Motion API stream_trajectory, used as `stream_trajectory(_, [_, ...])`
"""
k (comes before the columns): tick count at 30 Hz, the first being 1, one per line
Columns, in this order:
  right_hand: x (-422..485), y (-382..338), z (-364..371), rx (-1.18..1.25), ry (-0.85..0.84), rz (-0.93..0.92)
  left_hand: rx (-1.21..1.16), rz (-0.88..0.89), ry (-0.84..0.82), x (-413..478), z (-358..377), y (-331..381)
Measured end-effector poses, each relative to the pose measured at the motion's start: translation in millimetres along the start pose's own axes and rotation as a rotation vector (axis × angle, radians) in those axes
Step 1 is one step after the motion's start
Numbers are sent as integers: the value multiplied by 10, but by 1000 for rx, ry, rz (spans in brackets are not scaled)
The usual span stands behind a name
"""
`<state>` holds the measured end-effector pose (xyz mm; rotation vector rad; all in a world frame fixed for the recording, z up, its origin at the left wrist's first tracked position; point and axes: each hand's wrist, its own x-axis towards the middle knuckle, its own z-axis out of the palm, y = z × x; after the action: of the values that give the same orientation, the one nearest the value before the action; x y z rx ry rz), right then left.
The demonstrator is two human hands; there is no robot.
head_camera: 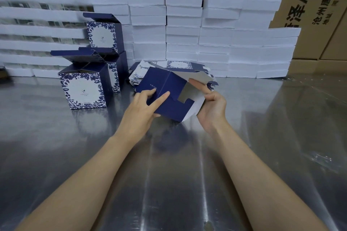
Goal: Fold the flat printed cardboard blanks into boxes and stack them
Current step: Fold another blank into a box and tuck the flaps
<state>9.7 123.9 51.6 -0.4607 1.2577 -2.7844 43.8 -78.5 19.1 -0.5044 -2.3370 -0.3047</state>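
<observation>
Cardboard blank (169, 88), half-formed: probably light, stiff, flimsy at flaps. Pinched on navy panel by left hand (142, 107), gripped at open end by right hand (213, 108).

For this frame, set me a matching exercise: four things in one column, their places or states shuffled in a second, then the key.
Things
1. half-folded box
2. flat blanks
3. finished boxes
4. white foam blocks

Places or states
A. stacked in rows along the back
B. standing at the left, top flaps open
C. held between left hand and right hand
D. piled flat just behind the hands

Pairs: 1-C, 2-D, 3-B, 4-A
</observation>
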Motion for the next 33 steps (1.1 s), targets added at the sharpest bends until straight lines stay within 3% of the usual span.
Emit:
stream_trajectory(6, [15,-61,-49,58,-19,69,-71,-28,13,-27,28,-69])
stream_trajectory(12, [63,-70,-81,301,-33,98,-119,-32,57,-34,67,-126])
stream_trajectory(15, [99,-49,-86,-86,-20,-4,-143,-42,52,-29,83,-133])
stream_trajectory(19, [64,125,-78,-869,33,-477,-169,-36,33,-31,107,-145])
stream_trajectory(21, [42,218,-113,-1082,-5,-664,-213,-40,23,-44,115,-170])
stream_trajectory(23, [14,270,-130,-1143,-14,-760,-271,-56,25,-50,119,-193])
stream_trajectory(28, [5,227,-14,-1071,44,-765,-419,-100,-13,-59,163,-184])
stream_trajectory(33, [-29,284,71,-1119,70,-828,-407,-74,-17,-65,179,-149])
